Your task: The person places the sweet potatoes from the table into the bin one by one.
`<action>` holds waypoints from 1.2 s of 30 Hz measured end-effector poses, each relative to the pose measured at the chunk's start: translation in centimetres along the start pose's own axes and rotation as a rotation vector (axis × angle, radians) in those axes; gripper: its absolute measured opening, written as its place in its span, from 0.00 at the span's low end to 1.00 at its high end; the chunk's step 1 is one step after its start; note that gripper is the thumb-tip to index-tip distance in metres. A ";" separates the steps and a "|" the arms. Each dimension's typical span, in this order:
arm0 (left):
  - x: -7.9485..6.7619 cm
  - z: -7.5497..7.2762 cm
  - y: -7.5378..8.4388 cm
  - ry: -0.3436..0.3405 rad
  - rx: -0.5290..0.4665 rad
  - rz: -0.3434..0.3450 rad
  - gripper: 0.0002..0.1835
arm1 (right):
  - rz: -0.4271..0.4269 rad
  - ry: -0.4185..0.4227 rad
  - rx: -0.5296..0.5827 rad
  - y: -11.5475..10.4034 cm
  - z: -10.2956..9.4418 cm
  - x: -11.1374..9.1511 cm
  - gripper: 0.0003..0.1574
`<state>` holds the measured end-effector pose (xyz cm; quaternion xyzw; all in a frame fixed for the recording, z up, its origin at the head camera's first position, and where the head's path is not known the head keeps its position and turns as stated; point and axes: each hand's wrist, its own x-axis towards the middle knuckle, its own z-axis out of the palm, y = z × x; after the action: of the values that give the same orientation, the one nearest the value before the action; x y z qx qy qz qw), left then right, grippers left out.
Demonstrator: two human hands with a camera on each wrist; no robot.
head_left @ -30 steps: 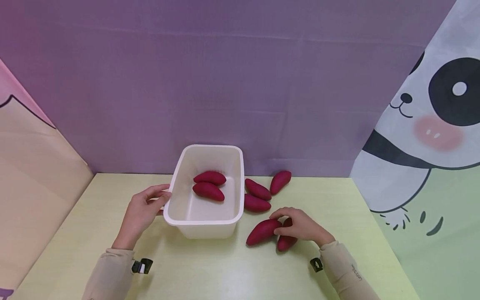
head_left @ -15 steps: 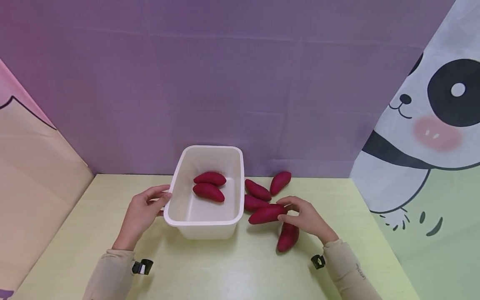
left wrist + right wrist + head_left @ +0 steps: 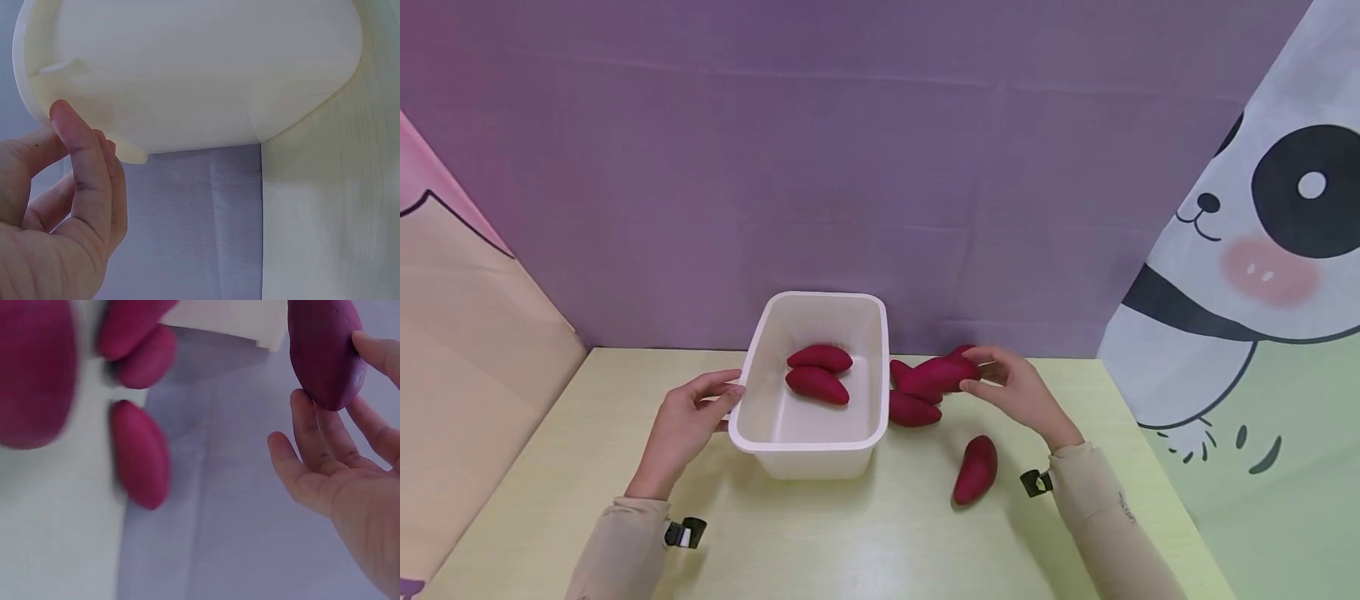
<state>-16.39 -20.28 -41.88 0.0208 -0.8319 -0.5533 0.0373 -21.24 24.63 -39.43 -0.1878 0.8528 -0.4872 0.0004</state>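
A white plastic bin [image 3: 808, 446] stands on the table with two purple-red sweet potatoes [image 3: 817, 384] lying inside. At its left rim my left hand [image 3: 681, 425] grips the edge; in the left wrist view the fingers [image 3: 90, 181] bend at the rim of the bin [image 3: 200, 81]. My right hand [image 3: 1018, 396] pinches one end of another sweet potato [image 3: 934, 377] and holds it raised, to the right of the bin. That held sweet potato [image 3: 328, 353] shows between thumb and fingers in the right wrist view. Below it, several loose ones lie, partly covered in the head view.
One sweet potato [image 3: 976, 471] lies alone nearer the front of the table [image 3: 880, 542]. Another [image 3: 913, 408] rests against the bin's right side. A purple cloth backdrop [image 3: 865, 183] rises behind the table's back edge, and a panda-printed cloth [image 3: 1232, 275] hangs at the right.
My right hand has lifted a sweet potato off the table and carried it away from me, over the loose ones beside the bin. My left hand and the bin have stayed put.
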 end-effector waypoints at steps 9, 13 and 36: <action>0.0 -0.1 0.1 0.001 -0.011 0.009 0.25 | -0.025 -0.021 -0.010 -4.8 0.4 4.7 0.28; 0.1 -0.1 0.1 0.001 -0.009 0.002 0.25 | -0.026 -0.012 -0.067 -7.1 1.7 7.4 0.27; 0.1 0.5 0.1 -0.009 -0.030 0.004 0.23 | 0.260 0.080 -0.148 -10.4 13.0 16.1 0.23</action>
<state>-16.52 -19.81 -41.93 0.0158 -0.8238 -0.5656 0.0349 -30.51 3.91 -34.68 -0.0556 0.9029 -0.4259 0.0160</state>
